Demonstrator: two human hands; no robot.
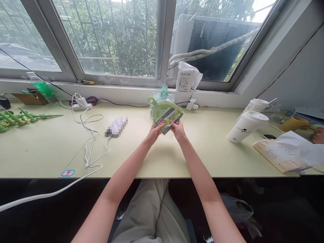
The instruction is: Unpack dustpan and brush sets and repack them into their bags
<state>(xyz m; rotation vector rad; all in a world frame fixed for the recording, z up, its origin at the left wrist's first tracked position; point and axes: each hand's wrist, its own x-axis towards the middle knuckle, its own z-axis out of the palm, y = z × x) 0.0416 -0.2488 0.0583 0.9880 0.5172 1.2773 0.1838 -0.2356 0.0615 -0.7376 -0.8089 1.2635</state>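
A small light-green dustpan [160, 110] with a looped handle is held up over the table, its handle pointing away from me to the upper left. Dark bristles and a printed label show at its near edge, under clear wrapping. My left hand [154, 133] grips the near left corner, thumb on top. My right hand [178, 130] pinches the near right side. Just behind the dustpan is a teal-and-green striped thing [164, 91] in clear plastic; its lower part is hidden.
A phone-like blurred object [116, 127] on a white cable lies left, near a power strip [82, 106]. Green spiky pieces [22, 116] lie far left. White cups [246, 125] and a tissue pack [280, 153] stand right. Another person's hand [318, 135] shows at the right edge.
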